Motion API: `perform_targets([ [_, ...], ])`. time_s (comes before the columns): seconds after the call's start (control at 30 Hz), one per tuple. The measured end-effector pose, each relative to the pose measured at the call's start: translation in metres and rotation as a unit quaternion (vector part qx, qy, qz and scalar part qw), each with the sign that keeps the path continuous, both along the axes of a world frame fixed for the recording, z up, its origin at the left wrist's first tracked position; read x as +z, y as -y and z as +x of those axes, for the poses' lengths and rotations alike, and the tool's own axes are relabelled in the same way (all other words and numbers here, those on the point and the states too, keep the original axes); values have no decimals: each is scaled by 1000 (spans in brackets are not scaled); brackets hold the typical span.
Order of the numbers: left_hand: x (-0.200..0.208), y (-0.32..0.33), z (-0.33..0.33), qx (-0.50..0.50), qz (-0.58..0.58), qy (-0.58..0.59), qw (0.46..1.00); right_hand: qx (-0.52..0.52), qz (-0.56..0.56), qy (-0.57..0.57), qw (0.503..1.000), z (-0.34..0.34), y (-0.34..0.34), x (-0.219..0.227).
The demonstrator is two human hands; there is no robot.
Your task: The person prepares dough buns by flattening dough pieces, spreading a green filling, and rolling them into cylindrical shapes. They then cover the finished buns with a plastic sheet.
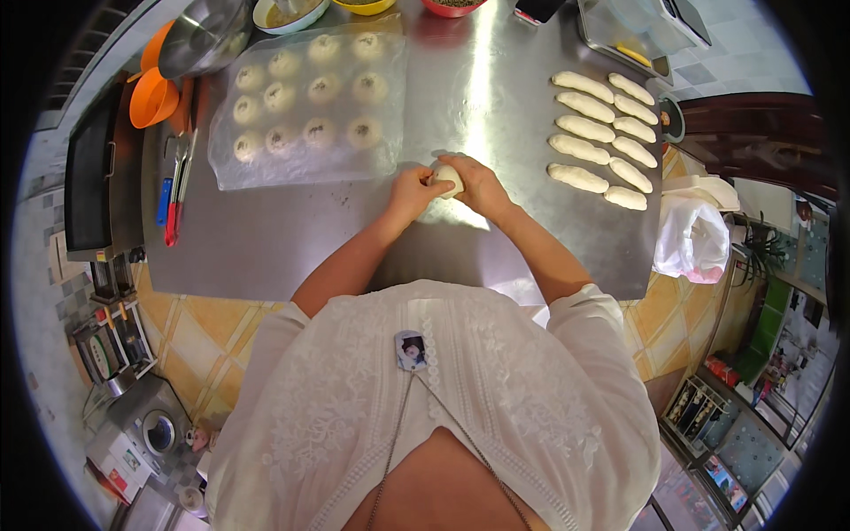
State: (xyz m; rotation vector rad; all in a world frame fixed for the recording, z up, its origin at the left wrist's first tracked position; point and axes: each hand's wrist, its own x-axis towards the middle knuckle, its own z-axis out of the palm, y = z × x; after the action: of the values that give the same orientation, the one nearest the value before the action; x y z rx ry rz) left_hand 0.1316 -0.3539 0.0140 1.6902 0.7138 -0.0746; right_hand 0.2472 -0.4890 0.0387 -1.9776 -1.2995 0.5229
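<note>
A small pale ball of dough [448, 181] sits between my two hands, just above the metal table. My left hand [413, 191] is closed against its left side, thumb pressed on the dough. Around the right side curl the fingers of my right hand [476, 184]. Ahead and to the left, several round dough buns [320, 87] lie in rows under a clear plastic sheet [310, 173], some with dark specks on top. Over on the right, several long dough rolls [584, 127] lie in two columns on the bare metal.
Red- and blue-handled tools [173, 212] lie at the steel table's [292, 239] left. Beyond them are orange bowls [154, 97] and a metal bowl [208, 35]. More bowls line the far edge. A metal tray [660, 66] stands far right; a white plastic bag [695, 239] hangs beside the right edge.
</note>
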Motion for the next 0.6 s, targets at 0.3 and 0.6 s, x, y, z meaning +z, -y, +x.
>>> perform_targets([
  [0.3,-13,-4,2,-2,4,-7,1000,13,14,26,999,1,0,-4],
  [0.6,-24,-12,-14,24,-60,45,997,15,3,69,997,0,1,0],
])
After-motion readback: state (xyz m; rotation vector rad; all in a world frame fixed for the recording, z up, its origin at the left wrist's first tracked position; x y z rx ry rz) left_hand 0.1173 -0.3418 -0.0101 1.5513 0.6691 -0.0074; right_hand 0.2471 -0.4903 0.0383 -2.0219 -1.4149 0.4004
